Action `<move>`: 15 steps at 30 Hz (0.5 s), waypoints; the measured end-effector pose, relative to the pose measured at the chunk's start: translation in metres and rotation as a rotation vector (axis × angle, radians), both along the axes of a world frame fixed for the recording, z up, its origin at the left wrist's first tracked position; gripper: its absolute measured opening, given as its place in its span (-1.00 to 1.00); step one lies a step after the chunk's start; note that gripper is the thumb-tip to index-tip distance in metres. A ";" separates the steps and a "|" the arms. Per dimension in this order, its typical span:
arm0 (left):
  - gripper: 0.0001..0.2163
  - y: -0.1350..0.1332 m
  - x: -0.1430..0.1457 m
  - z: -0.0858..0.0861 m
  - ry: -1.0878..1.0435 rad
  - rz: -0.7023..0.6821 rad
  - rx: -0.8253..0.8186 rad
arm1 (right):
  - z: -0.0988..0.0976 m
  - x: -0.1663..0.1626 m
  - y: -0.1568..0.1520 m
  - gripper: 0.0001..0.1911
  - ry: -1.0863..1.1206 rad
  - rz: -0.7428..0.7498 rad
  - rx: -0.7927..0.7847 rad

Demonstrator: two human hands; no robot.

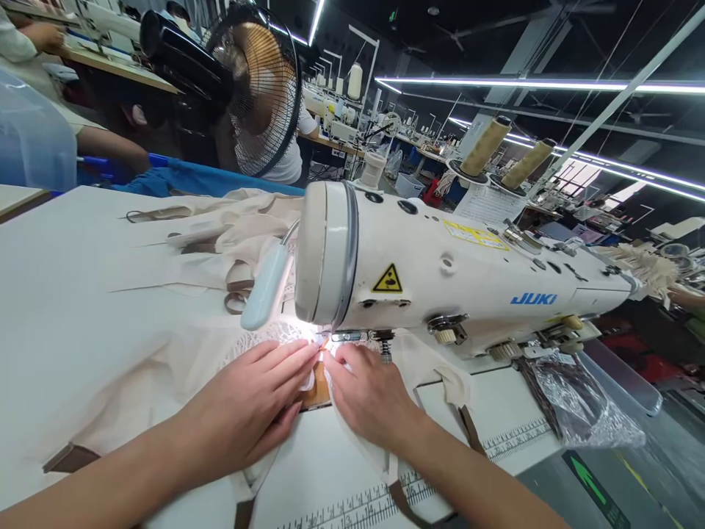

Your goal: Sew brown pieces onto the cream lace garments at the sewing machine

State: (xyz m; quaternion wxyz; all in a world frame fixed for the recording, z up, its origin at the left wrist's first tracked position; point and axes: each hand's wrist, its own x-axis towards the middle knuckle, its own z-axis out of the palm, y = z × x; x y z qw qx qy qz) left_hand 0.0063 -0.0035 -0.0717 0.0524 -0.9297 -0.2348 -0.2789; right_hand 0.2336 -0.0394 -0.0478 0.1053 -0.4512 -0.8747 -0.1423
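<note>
A cream garment with lace (258,336) lies under the head of a white sewing machine (407,257), its edge bright in the machine's light. My left hand (253,400) rests on the lace left of the needle area, fingers stretched out nearly flat and fingertips close to the presser foot. Curled at the right of that spot, my right hand (369,393) pinches the garment's edge between thumb and fingers. The needle tip is hard to make out behind the fingertips. Brown straps trail from the cloth at both sides.
Several cream pieces with brown straps (209,235) are heaped behind on the white table (66,264). A light-blue lamp (265,286) hangs by the machine head. A black fan (253,88), thread cones (485,147) and a plastic bag (578,408) surround the station. Other people sit beyond.
</note>
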 end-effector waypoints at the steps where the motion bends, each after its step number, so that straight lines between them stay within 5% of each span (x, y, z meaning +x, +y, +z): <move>1: -0.58 0.001 0.000 0.000 0.003 0.004 0.009 | 0.001 0.000 0.001 -0.71 -0.004 -0.004 0.007; 15: -0.65 0.013 -0.003 0.009 0.066 -0.021 0.036 | 0.004 0.010 0.016 -0.67 -0.055 -0.049 -0.087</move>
